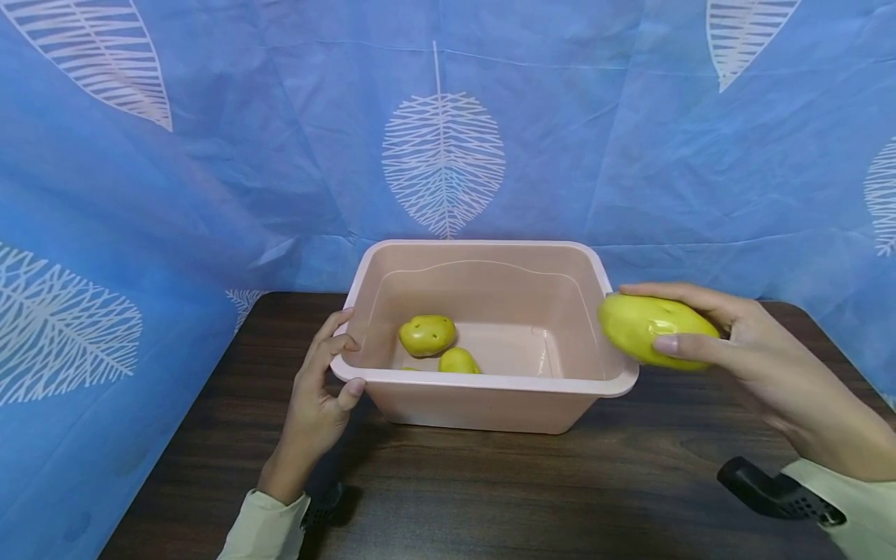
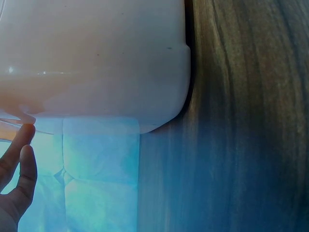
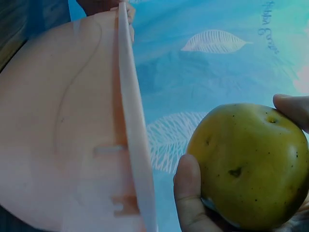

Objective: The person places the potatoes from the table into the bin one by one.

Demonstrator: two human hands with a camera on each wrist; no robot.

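Note:
A pink plastic tub [image 1: 483,400] stands on the dark wooden table. My left hand [image 1: 318,397] holds the tub's front left corner, fingertips over the rim and thumb at the outer side. Just past the tub's right rim, my right hand [image 1: 749,342] grips a large yellow potato [image 1: 651,328], the thumb on its near side. Dark eyes dot the potato [image 3: 251,169] in the right wrist view. Inside the tub, one potato [image 1: 427,335] lies at the left and another potato [image 1: 458,361] lies nearer the front wall, partly hidden. A sliver of yellow shows beside them.
Behind the table hangs a blue cloth [image 1: 560,155] with white leaf prints, reaching round the left side. The dark wood tabletop [image 1: 504,490] extends in front of the tub and to both sides. A black band [image 1: 777,490] sits at my right wrist.

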